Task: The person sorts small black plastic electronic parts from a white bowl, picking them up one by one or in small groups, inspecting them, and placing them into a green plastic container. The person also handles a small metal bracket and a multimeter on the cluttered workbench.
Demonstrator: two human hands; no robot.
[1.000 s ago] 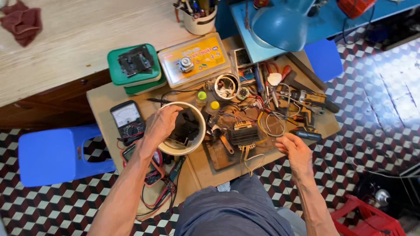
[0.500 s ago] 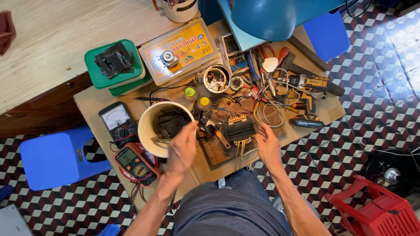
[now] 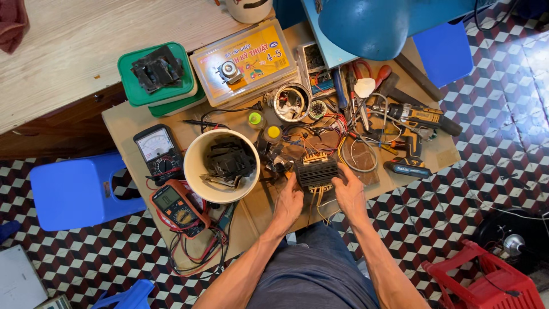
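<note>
- a low work table with a tan top carries a dense clutter of tools and parts; a pale wooden bench top runs behind it.
- a blue plastic stool stands at the table's left edge on the checkered floor, and a red crate sits at the lower right.
- a round cream bowl holds dark metal pieces and stands just left of the hands.
- a clear-lidded yellow parts box lies toward the back, beside a green lidded tub with black plates stacked on top.
- a cordless drill, black and yellow, lies on the right among loose wires.
- an analog meter and an orange-cased digital meter sit left of the bowl with tangled leads.
- the small black transformer block, with wires trailing below, rests on the table's front edge between both hands.
- the left hand lies flat, fingers loosely spread, fingertips touching the block's left side.
- the right hand curls lightly against the block's right side; neither hand clearly lifts it.
</note>
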